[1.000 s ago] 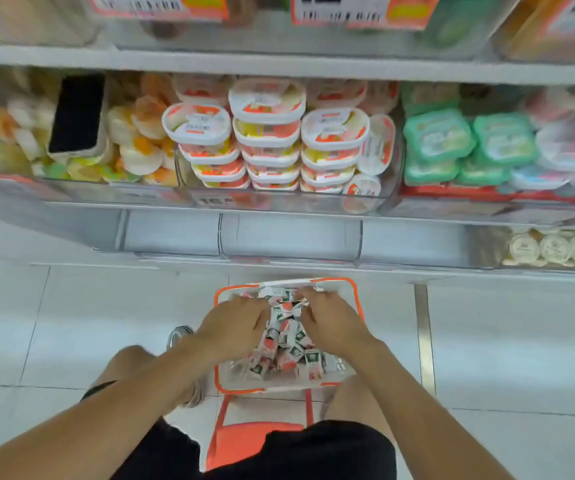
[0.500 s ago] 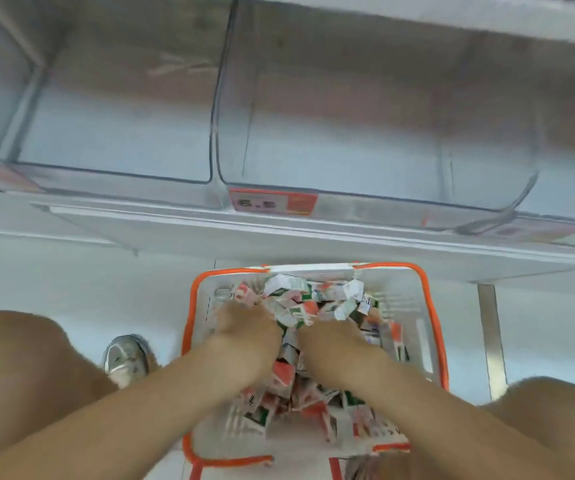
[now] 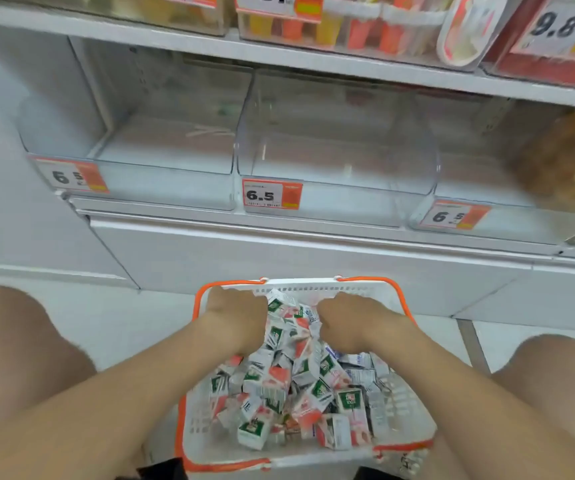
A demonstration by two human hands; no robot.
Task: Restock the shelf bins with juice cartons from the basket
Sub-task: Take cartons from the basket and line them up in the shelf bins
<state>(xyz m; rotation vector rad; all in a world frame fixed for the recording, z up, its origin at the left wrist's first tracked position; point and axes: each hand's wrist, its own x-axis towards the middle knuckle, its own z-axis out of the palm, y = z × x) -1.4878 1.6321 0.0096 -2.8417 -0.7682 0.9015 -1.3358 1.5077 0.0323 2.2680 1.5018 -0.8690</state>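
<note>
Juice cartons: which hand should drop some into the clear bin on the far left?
Left, likely. The left hand sits in the juice cartons nearest the far-left bin; the right hand lies below the middle bin and would reach across.

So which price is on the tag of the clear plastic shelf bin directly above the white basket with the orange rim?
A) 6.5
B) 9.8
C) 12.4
A: the orange-and-white price tag on the front of the middle clear plastic shelf bin reads 6.5.
</note>
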